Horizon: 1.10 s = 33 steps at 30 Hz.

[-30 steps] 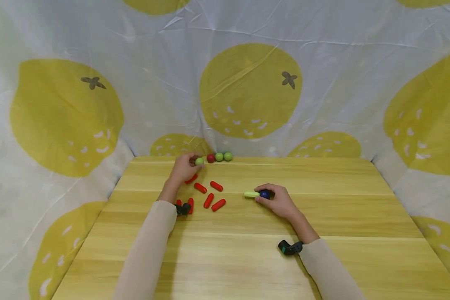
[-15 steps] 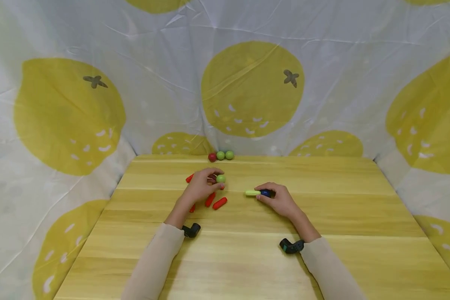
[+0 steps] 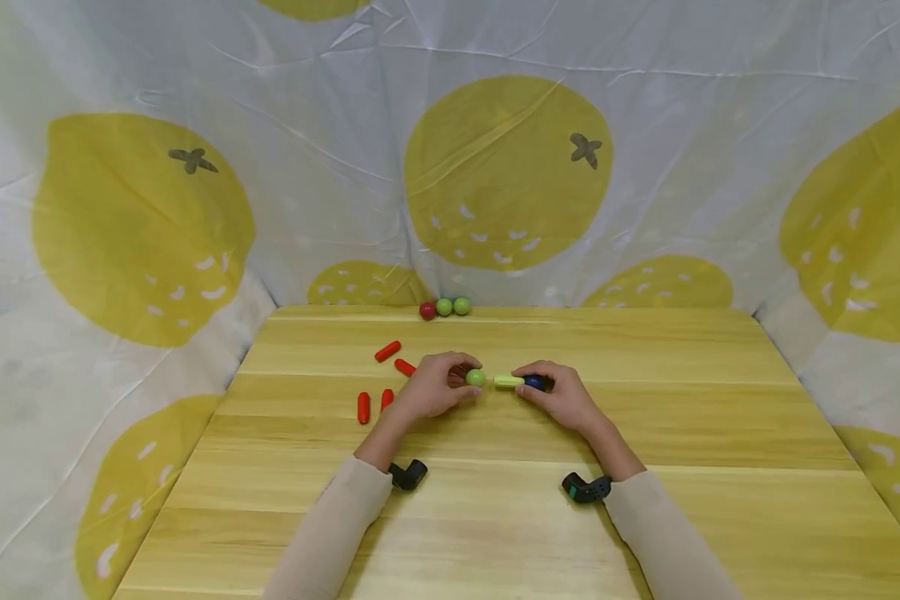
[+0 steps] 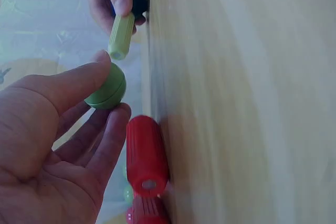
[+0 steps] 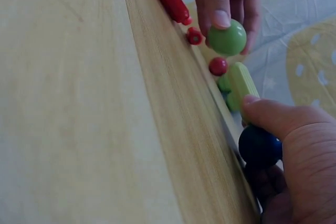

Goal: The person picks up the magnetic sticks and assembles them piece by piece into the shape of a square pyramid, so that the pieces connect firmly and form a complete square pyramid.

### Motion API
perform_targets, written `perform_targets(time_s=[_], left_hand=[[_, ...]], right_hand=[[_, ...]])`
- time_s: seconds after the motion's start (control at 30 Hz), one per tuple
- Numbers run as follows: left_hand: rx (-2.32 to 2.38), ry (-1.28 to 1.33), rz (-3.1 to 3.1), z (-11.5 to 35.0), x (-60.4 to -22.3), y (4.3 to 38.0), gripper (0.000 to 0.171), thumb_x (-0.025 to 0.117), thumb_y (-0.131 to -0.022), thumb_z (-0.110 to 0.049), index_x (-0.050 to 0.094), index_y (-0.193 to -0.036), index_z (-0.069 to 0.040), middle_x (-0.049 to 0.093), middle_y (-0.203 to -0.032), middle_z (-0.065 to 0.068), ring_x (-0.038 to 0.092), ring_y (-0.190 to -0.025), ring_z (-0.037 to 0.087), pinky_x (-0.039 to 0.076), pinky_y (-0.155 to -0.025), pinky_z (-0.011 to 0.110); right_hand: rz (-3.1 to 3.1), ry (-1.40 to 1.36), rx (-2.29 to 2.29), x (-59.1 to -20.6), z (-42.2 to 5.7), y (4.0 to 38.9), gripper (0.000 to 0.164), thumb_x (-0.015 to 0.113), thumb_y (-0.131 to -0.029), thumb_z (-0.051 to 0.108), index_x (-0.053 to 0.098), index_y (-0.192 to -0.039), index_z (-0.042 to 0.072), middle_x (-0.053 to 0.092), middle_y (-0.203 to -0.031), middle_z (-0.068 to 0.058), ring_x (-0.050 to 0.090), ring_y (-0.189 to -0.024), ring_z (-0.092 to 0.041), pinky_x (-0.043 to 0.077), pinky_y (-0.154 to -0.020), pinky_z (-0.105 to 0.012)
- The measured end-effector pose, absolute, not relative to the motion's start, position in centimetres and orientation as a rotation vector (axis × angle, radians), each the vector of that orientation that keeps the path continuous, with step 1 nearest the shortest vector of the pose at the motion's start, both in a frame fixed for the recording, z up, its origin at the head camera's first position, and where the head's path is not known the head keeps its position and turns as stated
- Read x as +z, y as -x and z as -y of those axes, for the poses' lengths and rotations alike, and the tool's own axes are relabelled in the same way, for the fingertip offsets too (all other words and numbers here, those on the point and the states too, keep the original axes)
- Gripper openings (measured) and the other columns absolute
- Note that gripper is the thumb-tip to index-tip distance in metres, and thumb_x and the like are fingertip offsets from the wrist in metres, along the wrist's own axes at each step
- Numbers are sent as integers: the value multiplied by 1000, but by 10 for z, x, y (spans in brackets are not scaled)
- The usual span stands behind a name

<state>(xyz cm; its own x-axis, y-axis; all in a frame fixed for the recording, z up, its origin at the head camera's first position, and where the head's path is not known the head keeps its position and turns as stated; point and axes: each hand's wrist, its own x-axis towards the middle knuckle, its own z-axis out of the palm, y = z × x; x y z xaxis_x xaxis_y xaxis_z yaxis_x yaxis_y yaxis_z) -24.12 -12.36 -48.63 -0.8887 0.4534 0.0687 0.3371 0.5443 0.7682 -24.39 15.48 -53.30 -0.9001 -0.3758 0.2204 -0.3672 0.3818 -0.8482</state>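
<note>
My left hand (image 3: 437,387) pinches a light green ball (image 3: 476,378) between thumb and fingertips, over the middle of the table. Facing it, my right hand (image 3: 566,398) grips a pale yellow-green ridged rod (image 3: 506,382) joined at its right end to a dark blue ball (image 3: 536,382). The right thumb lies along the rod in the right wrist view, with the blue ball (image 5: 259,146) below it. A small gap separates the rod's free end from the green ball (image 4: 107,87) in the left wrist view.
Several red ridged rods (image 3: 387,351) lie left on the wooden table (image 3: 510,525), some partly hidden by my left hand. At the back edge sit a dark red ball (image 3: 427,311) and two green balls (image 3: 453,307). A lemon-print cloth (image 3: 510,175) hangs behind.
My left hand has carried the green ball from the back left, toward me and rightward, up close to the rod's free end. My right hand has kept its place and grip.
</note>
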Motion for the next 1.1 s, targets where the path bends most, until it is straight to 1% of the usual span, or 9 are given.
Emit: perform_targets(time_s=[0.1, 0.17, 0.33, 0.47, 0.6, 0.73, 0.9, 1.0, 1.1], left_hand=[[1255, -659, -2631, 119, -488, 242, 35, 80, -92, -22, 71, -124, -14, 73, -115, -2, 69, -107, 14, 58, -96, 30], [1245, -659, -2628, 117, -490, 243, 35, 80, -92, -23, 71, -124, -15, 72, -115, -3, 69, -106, 13, 58, -97, 30], [1193, -674, -2634, 112, -491, 244, 33, 80, -92, -23, 70, -123, -15, 73, -114, -1, 70, -106, 14, 58, -95, 31], [1168, -671, -2641, 108, -492, 243, 33, 80, -92, -19, 70, -123, -13, 73, -114, 1, 71, -106, 17, 59, -95, 33], [1172, -690, -2623, 107, -493, 242, 33, 79, -92, -17, 70, -124, -12, 73, -117, 3, 71, -109, 18, 59, -95, 31], [1192, -696, -2596, 105, -493, 241, 35, 80, -92, -16, 70, -125, -12, 70, -122, 4, 70, -112, 19, 58, -96, 30], [1223, -696, -2581, 103, -495, 241, 35, 80, -91, -17, 68, -124, -12, 69, -123, 5, 70, -115, 20, 58, -97, 29], [1248, -719, -2562, 102, -496, 241, 36, 80, -91, -16, 67, -124, -11, 69, -123, 6, 71, -114, 21, 58, -97, 29], [1265, -730, -2562, 104, -497, 242, 36, 81, -91, -16, 67, -124, -11, 70, -121, 6, 71, -112, 20, 58, -96, 29]], right_hand=[[-2606, 707, -1595, -533, -155, 244, 30, 77, -94, 16, 75, -123, 7, 73, -123, -12, 66, -116, -33, 53, -99, -42], [-2612, 711, -1589, -532, -155, 244, 31, 77, -94, 16, 74, -124, 7, 72, -124, -13, 66, -117, -34, 53, -99, -42], [-2627, 711, -1563, -534, -156, 246, 27, 78, -93, 18, 77, -119, 13, 74, -122, -7, 67, -115, -27, 54, -98, -38], [-2628, 689, -1534, -536, -156, 246, 24, 79, -93, 25, 77, -116, 19, 74, -119, -1, 67, -111, -21, 54, -95, -33], [-2589, 684, -1529, -535, -155, 245, 27, 78, -94, 31, 76, -118, 19, 75, -111, 1, 68, -98, -17, 55, -83, -28], [-2548, 736, -1519, -532, -154, 245, 31, 77, -95, 32, 73, -122, 17, 75, -108, -1, 65, -84, -15, 54, -71, -27], [-2510, 826, -1445, -529, -152, 246, 37, 78, -94, 28, 69, -129, 19, 73, -113, 1, 61, -76, -12, 51, -64, -25], [-2484, 894, -1402, -528, -151, 246, 44, 78, -94, 20, 65, -136, 20, 70, -101, -2, 54, -68, -11, 46, -60, -24], [-2487, 967, -1366, -526, -151, 244, 51, 74, -93, 10, 61, -142, 18, 66, -101, -5, 47, -65, -12, 42, -58, -25]])
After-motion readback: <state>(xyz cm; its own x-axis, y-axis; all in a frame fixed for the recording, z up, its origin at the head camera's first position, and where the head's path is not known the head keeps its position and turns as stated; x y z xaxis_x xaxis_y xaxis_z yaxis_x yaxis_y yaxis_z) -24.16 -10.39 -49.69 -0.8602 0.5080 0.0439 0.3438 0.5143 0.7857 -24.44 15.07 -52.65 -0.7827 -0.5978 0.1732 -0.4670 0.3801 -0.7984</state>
